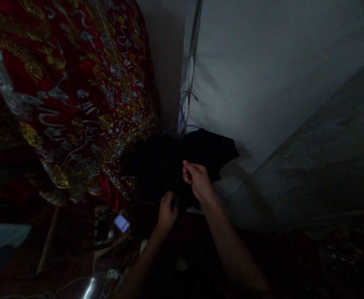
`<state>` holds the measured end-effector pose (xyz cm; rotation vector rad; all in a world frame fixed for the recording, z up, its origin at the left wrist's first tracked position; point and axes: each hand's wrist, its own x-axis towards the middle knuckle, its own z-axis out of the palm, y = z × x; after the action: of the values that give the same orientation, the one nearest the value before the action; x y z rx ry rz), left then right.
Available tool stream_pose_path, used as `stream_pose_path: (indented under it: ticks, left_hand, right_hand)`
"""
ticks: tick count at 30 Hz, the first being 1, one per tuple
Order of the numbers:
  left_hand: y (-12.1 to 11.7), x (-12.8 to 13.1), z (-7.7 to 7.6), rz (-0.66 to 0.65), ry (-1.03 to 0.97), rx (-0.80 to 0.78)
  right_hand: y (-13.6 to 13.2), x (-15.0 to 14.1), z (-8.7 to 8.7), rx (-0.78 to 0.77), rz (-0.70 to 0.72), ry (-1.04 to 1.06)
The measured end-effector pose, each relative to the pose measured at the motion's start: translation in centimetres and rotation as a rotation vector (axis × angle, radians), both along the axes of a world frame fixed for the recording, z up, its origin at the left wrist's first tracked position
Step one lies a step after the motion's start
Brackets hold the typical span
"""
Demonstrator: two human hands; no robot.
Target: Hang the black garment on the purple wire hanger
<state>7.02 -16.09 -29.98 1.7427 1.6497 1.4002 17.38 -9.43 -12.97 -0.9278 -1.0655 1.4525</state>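
Note:
A black shirt (210, 149) hangs from a purple wire hanger (182, 120), hooked at a corner edge of the pale wall. My right hand (197, 178) is at the middle of its front, with thumb and fingers pinched together on the dark cloth. Lower and a little to the left, my left hand (168, 211) has its fingers curled against the cloth. Deep shadow hides the shirt's folds and front details, and what lies exactly between the fingertips is hard to see.
Red cloth (85, 83) with gold and silver embroidery hangs close on the left, touching the shirt's side. Below it are a wooden stand (49, 236), a blurred bright card-like patch (121, 223), cables and a glowing lamp (89, 287). A grey slanted panel (319, 158) is on the right.

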Motion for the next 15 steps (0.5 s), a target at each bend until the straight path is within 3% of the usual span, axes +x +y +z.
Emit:
stream_pose_path:
  ticks: [3, 5, 7, 11, 13, 15]
  left_hand:
    - [1.2, -0.4, 0.2, -0.014, 0.010, -0.005]
    - [2.1, -0.9, 1.1, -0.045, 0.007, -0.013]
    - [2.8, -1.6, 3.2, -0.078, -0.024, 0.005]
    - [4.0, -2.8, 10.8, -0.017, -0.112, 0.240]
    - [4.9, -3.3, 15.1, -0.049, -0.038, 0.397]
    - [6.0, -3.7, 18.5, -0.128, 0.074, 0.453]
  right_hand:
    - [0.7, -1.4, 4.2, 0.116, -0.012, 0.017]
    - [0.3, -2.0, 5.0, 0.171, 0.021, -0.015]
    - [-0.1, -2.1, 4.8, 0.207, 0.029, -0.032]
    - [-0.3, -1.1, 3.9, 0.265, 0.005, -0.061]
    - [-0.2, -0.7, 4.0, 0.307, 0.006, -0.096]
    - [0.1, -0.6, 4.2, 0.358, -0.012, -0.127]
